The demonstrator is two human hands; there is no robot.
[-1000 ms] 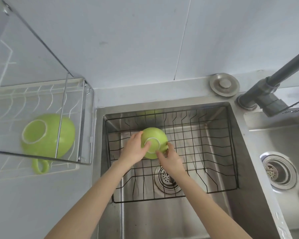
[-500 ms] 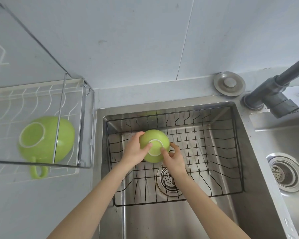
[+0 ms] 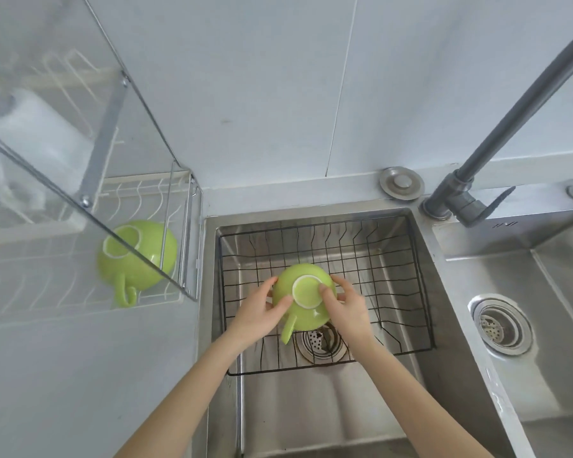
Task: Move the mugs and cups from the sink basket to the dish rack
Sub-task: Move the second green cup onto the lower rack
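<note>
A green mug (image 3: 303,297) is upside down, base with a white ring facing up, above the black wire sink basket (image 3: 394,259). My left hand (image 3: 257,314) grips its left side and my right hand (image 3: 346,307) grips its right side. The mug's handle points down toward me between my hands. A second green mug (image 3: 136,256) lies upside down in the white wire dish rack (image 3: 47,282) on the left, its handle hanging toward the rack's front.
The steel sink (image 3: 328,408) has a drain (image 3: 321,342) under the basket. A second basin with a drain (image 3: 500,323) lies to the right. A grey faucet (image 3: 497,137) rises at the back right. The rack's metal frame (image 3: 103,133) stands over the left counter.
Both hands have lifted the green mug up from the basket floor, and its handle now shows below. The camera has tilted up, showing more wall.
</note>
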